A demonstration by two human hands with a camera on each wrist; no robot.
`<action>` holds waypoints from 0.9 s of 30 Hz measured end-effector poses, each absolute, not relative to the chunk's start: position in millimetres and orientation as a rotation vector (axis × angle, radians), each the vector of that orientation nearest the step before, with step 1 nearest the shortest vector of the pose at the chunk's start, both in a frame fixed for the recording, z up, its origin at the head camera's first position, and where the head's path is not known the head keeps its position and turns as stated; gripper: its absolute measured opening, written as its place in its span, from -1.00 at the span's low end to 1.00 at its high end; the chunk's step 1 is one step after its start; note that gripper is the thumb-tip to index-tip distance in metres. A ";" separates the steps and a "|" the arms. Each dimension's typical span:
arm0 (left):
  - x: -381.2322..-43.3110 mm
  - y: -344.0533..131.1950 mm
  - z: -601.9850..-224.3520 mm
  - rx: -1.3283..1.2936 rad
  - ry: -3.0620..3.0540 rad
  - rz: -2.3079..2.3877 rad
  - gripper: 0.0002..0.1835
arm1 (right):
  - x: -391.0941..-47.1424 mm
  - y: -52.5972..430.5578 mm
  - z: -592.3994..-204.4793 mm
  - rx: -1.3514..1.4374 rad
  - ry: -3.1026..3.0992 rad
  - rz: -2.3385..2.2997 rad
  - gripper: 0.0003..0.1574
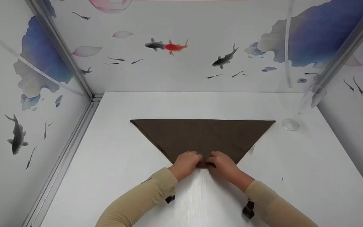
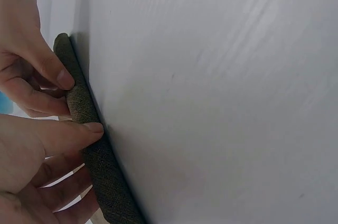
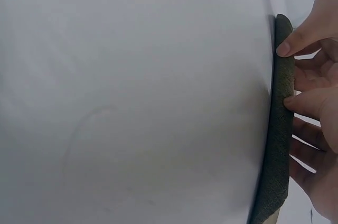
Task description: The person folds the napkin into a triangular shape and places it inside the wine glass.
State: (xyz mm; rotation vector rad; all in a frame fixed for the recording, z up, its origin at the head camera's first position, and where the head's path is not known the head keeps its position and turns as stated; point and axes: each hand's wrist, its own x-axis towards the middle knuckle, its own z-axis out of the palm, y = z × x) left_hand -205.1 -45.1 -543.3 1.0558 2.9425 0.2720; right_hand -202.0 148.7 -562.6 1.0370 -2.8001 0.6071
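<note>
A dark brown cloth point(image 1: 200, 135), folded to a wide shape with its long edge at the back, narrows toward the person. Its near end is turned up into a thick roll. My left hand point(image 1: 185, 164) grips that roll left of the middle. Just beside it, my right hand point(image 1: 225, 164) pinches the roll on the right. In the left wrist view, the left thumb point(image 2: 87, 131) presses on the rolled cloth point(image 2: 100, 166), with the other fingers behind it. The right wrist view shows the right thumb point(image 3: 296, 101) on the same rolled cloth point(image 3: 277, 166).
The cloth lies on a white table point(image 1: 131, 176). A clear round disc point(image 1: 290, 124) lies right of the cloth's far corner, with a clear plastic piece point(image 1: 315, 94) behind it at the frame post. Walls printed with fish point(image 1: 175, 47) enclose the table at the back and sides.
</note>
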 end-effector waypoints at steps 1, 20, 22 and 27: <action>-205.3 -45.0 -543.3 1.051 2.942 0.271 -0.93 | -202.0 148.9 -563.0 1.041 -2.797 0.615 -0.78; -207.6 -47.6 -543.7 1.059 3.002 0.286 -0.93 | -203.1 150.3 -562.2 0.996 -2.866 0.644 -0.71; -208.1 -47.9 -544.6 1.056 3.013 0.291 -0.93 | -203.8 149.8 -561.8 0.993 -2.875 0.643 -0.71; -210.3 -48.6 -545.6 0.997 2.999 0.277 -0.91 | -205.0 147.9 -560.9 0.978 -2.891 0.639 -0.73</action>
